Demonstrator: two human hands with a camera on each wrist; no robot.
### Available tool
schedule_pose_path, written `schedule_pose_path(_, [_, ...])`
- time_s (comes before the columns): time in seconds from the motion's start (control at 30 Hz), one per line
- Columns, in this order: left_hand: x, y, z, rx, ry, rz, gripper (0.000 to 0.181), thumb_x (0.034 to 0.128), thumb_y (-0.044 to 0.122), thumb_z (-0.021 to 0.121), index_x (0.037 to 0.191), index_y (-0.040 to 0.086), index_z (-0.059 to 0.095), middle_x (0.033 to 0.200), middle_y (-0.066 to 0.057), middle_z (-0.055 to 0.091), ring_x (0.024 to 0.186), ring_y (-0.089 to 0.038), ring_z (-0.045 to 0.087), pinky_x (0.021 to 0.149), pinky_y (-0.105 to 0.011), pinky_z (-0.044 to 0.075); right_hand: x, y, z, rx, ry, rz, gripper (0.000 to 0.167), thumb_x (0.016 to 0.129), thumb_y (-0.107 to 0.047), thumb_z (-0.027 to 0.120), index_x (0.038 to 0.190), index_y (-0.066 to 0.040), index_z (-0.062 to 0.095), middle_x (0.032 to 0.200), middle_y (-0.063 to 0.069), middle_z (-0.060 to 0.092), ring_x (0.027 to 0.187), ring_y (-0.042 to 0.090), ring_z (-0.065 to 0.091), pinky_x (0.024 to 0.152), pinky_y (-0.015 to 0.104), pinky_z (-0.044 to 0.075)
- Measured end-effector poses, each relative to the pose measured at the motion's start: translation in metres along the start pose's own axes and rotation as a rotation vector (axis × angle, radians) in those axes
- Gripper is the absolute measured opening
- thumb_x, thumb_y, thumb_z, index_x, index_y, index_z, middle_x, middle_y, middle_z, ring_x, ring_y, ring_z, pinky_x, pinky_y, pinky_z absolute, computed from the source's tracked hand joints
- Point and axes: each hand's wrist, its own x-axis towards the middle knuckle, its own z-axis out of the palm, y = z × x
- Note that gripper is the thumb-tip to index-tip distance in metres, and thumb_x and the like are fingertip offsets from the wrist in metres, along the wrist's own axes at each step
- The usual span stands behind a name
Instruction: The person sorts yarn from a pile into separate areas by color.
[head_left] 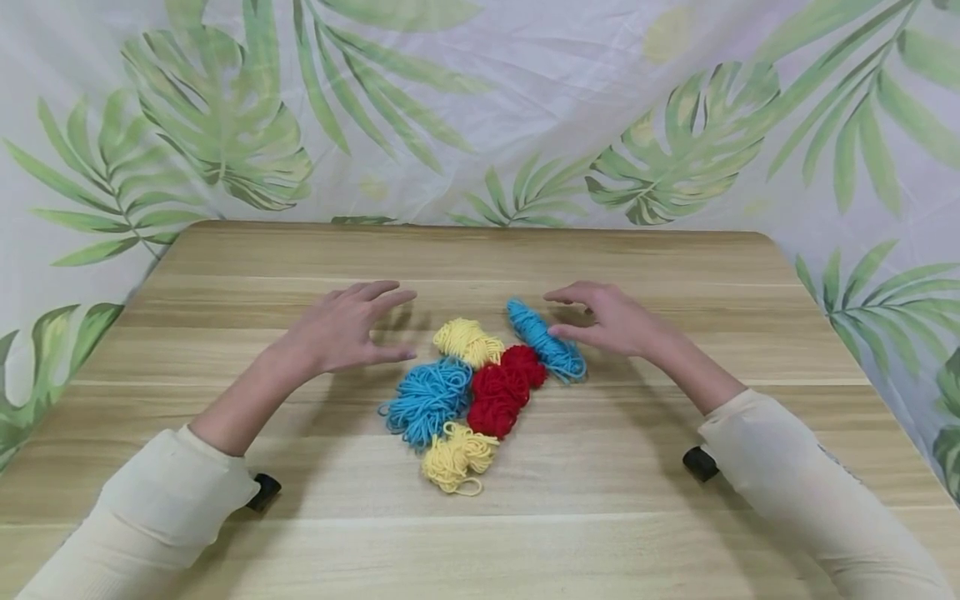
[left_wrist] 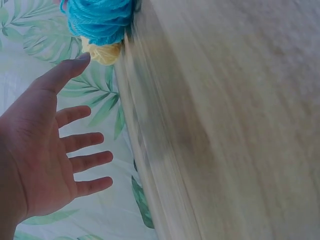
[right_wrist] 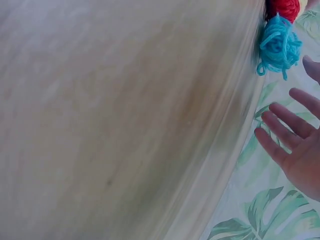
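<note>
Yarn bundles lie grouped mid-table: a loose blue one (head_left: 429, 400), a long blue one (head_left: 546, 340), a red one (head_left: 501, 392), an upper yellow one (head_left: 468, 342) and a lower yellow one (head_left: 457, 457). My left hand (head_left: 347, 329) hovers left of the group, fingers spread, holding nothing; in the left wrist view that hand (left_wrist: 50, 145) is beneath blue yarn (left_wrist: 100, 20). On the other side, my right hand (head_left: 611, 318) has its thumb close to the long blue bundle; whether they touch I cannot tell. The right wrist view shows the hand (right_wrist: 300, 145) with spread fingers beside blue yarn (right_wrist: 280, 46).
The bundles rest on a wooden table (head_left: 562, 542) with rounded far corners. Behind it hangs a pale cloth (head_left: 540, 100) printed with green leaves. A small black object shows by each sleeve, one at the left (head_left: 264, 492) and one at the right (head_left: 700, 464).
</note>
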Motion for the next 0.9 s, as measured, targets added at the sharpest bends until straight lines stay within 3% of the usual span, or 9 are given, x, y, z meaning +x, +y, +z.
schedule_pose_path(0.17, [0.001, 0.001, 0.000, -0.022, 0.028, 0.051, 0.081, 0.0897, 0.051, 0.077, 0.152, 0.007, 0.051, 0.151, -0.026, 0.050, 0.136, -0.049, 0.049, 0.107, -0.069, 0.041, 0.003, -0.001, 0.002, 0.073, 0.002, -0.065, 0.051, 0.095, -0.020, 0.077, 0.138, 0.003, 0.062, 0.133, 0.018, 0.068, 0.117, 0.035, 0.065, 0.094, 0.052, 0.056])
schedule_pose_path(0.4, [0.002, 0.004, -0.001, -0.061, 0.024, 0.078, 0.078, 0.0897, 0.049, 0.078, 0.150, 0.007, 0.053, 0.144, -0.026, 0.056, 0.131, -0.047, 0.055, 0.105, -0.065, 0.046, 0.006, -0.006, 0.005, 0.149, -0.019, -0.073, 0.048, 0.093, -0.015, 0.078, 0.136, 0.001, 0.064, 0.116, 0.015, 0.073, 0.108, 0.032, 0.067, 0.079, 0.044, 0.059])
schedule_pose_path(0.67, [0.002, 0.011, -0.004, -0.161, -0.011, 0.080, 0.075, 0.0898, 0.048, 0.078, 0.149, 0.008, 0.055, 0.139, -0.021, 0.061, 0.117, -0.039, 0.065, 0.090, -0.059, 0.056, 0.010, -0.009, 0.006, 0.183, -0.079, -0.073, 0.048, 0.093, -0.017, 0.079, 0.137, -0.001, 0.064, 0.113, 0.013, 0.072, 0.103, 0.028, 0.066, 0.079, 0.040, 0.056])
schedule_pose_path(0.9, [0.004, 0.014, -0.004, -0.237, -0.030, 0.117, 0.076, 0.0904, 0.045, 0.079, 0.150, 0.006, 0.052, 0.130, -0.019, 0.067, 0.116, -0.034, 0.066, 0.089, -0.055, 0.057, 0.014, -0.010, 0.007, 0.179, -0.129, -0.072, 0.048, 0.094, -0.017, 0.077, 0.138, -0.004, 0.062, 0.102, 0.008, 0.071, 0.093, 0.021, 0.066, 0.086, 0.041, 0.057])
